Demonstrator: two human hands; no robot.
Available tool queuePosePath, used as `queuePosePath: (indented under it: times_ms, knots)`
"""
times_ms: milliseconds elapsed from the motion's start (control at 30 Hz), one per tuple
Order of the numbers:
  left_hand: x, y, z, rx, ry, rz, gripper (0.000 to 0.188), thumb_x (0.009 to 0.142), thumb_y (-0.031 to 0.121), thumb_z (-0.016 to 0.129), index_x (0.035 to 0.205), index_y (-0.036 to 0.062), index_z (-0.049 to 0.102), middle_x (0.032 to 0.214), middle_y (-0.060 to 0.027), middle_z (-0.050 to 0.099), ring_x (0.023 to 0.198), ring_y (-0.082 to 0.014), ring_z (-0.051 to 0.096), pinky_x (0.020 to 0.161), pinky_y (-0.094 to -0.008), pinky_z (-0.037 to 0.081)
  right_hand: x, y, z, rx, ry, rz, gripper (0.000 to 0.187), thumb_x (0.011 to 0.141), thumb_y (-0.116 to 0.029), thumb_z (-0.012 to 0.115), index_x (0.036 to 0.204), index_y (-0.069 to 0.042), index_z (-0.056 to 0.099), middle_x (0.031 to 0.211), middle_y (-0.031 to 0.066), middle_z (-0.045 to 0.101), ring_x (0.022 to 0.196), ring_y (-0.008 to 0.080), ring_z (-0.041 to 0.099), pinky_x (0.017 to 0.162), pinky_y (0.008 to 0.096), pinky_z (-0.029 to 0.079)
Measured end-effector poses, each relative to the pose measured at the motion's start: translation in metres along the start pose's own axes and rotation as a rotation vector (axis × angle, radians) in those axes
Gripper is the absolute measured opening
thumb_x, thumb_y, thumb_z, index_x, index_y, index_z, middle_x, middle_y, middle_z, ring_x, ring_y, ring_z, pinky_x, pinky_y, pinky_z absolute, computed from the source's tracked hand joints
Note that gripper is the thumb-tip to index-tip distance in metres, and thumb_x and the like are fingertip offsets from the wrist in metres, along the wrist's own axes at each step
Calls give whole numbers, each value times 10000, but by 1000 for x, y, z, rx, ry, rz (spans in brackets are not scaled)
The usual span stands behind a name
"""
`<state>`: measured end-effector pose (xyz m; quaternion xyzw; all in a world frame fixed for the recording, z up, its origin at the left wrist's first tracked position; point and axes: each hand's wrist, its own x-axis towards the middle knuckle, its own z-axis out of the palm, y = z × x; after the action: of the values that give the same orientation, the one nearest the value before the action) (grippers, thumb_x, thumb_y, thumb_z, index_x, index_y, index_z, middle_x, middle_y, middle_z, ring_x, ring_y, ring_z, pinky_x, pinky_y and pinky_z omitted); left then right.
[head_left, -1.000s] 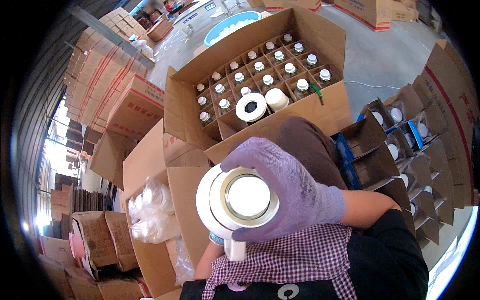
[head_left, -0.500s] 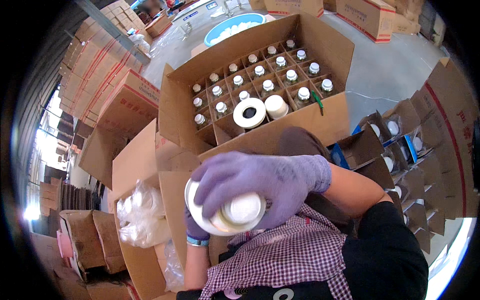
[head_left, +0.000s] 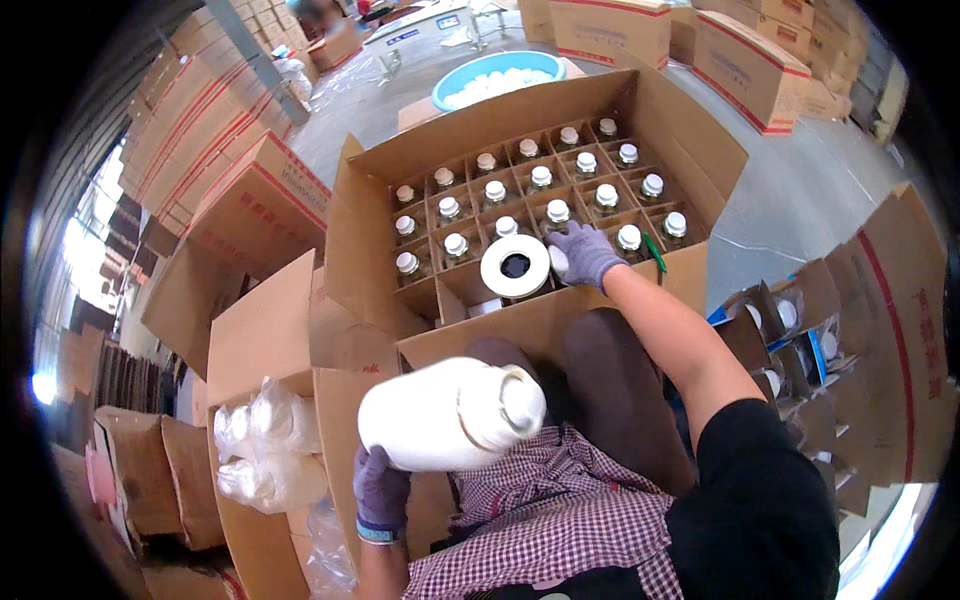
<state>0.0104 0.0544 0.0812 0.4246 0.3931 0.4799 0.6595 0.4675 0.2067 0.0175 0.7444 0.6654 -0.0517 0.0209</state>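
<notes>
1. The right hand (head_left: 588, 252) has moved off the white flask (head_left: 425, 415) to the white cup (head_left: 557, 263) in the carton (head_left: 685, 140); whether its fingers clamp it, I cannot tell.
2. The left hand's (head_left: 382, 490) fingers clamp the tilted flask near the checked apron (head_left: 560, 500).

White flask (head_left: 435, 415), nearly sideways, neck rightward; white cup (head_left: 558, 264) in carton (head_left: 665, 285).

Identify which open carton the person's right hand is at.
The middle carton, directly ahead, holding rows of white-capped bottles. Only here is the right hand, over its near side; the left carton holds plastic-bagged white items.
</notes>
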Motion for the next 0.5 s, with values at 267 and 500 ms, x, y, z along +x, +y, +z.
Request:
queuePosePath:
  times_ms: [267,500]
  knots:
    - [11,14,-8,-42,44,142,762,955,479,621,1479,-24,392,1425,-169,522,1305,-271,525,1078,-427,423,-158,-49,-125,1128,454,-742,704,635,-94,807,1296,-105,565,1303,176,554,1260,355,528,1086,417,428]
    - [-2,45,39,524,-80,336,473,877,359,745,1190,16,654,1201,-140,677,1089,-256,662,914,-365,517,-226,-50,-102,1032,417,-543,537,881,-266,708,1353,-58,559,1236,165,637,1133,299,649,988,397,516]
